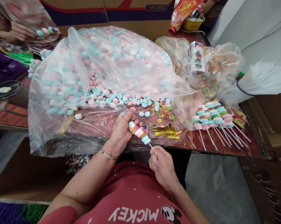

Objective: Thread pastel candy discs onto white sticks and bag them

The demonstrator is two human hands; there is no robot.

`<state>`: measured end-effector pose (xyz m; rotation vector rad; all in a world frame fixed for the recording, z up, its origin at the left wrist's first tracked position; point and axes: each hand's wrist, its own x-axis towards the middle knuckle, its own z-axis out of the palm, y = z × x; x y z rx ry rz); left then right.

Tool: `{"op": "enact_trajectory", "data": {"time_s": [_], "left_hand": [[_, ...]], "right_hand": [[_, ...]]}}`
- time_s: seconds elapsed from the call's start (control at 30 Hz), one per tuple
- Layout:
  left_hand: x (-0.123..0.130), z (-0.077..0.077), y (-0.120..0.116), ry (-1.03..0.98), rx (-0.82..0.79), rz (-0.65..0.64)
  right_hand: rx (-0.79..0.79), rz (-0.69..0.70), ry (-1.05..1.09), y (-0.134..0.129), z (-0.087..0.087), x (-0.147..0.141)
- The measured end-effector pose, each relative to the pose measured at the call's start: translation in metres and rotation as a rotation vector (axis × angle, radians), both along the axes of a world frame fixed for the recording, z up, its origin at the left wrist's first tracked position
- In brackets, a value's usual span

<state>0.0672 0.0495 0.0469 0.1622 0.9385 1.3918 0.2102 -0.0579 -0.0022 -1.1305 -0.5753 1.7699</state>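
Left hand (123,129) curled round the pink-white-blue round-candy skewer (139,133) up top — right hand (161,161) closed, pinching its thin white stick (150,145).

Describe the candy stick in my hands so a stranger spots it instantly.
Find the big plastic-covered candy heap. In front of it, a candy stick slants between your left hand and right hand. Unlike the candy sticks lying at right, it's held at both ends.

From over here, I see the big bag (131,62) as thin clear plastic, crinkled and glossy. In front of it, the candy stick (140,133) looks matt and smooth, the twist ties (166,131) foil-shiny, the bracelet (108,155) polished metal. Behind it I make out a matt cardboard carton (140,15); under it, glossy wood-look tabletop (254,148).
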Motion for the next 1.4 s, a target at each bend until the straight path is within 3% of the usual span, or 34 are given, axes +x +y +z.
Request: {"op": "enact_trajectory", "data": {"time_s": [0.1,0.27,0.37,0.47,0.57,0.67,0.83,0.97,1.07,1.2,1.27,1.33,1.4], "left_hand": [[0.004,-0.001,-0.002,0.011,0.008,0.06],[0.009,-0.007,-0.006,0.024,0.021,0.097],[0.01,-0.012,-0.008,0.004,0.03,0.075],[0.01,-0.018,-0.009,-0.032,0.032,0.046],[0.009,-0.022,-0.009,-0.052,0.026,0.046],[0.01,-0.024,-0.009,-0.063,0.044,0.066],[0.01,-0.025,-0.01,-0.039,0.08,0.109],[0.01,-0.021,-0.011,-0.021,0.108,0.107],[0.014,-0.016,-0.014,0.026,0.128,0.091],[0.027,-0.015,-0.027,0.078,0.143,-0.014],[0.035,-0.016,-0.037,0.099,0.15,-0.049],[0.043,-0.017,-0.048,0.115,0.141,-0.071],[0.047,-0.016,-0.057,0.102,0.106,-0.102]], "right_hand": [[0.151,0.0,-0.262,-0.005,-0.008,0.0],[0.772,-0.014,-1.062,-0.008,-0.011,0.003],[0.96,-0.049,-1.198,-0.007,-0.008,0.006],[0.738,-0.032,-0.967,-0.008,-0.008,0.006],[0.331,-0.051,-0.496,-0.007,-0.008,0.004],[0.074,-0.084,-0.122,-0.003,-0.002,0.0],[-0.08,-0.008,0.153,0.005,0.013,0.002],[-0.068,0.066,0.171,0.004,0.011,0.003],[0.149,0.036,-0.169,-0.001,0.004,0.001],[0.772,-0.009,-0.986,-0.003,-0.002,0.001],[0.995,-0.036,-1.243,-0.001,-0.002,0.002],[1.058,-0.042,-1.331,0.001,-0.003,0.003],[1.005,-0.028,-1.267,0.002,-0.004,0.004]]}}
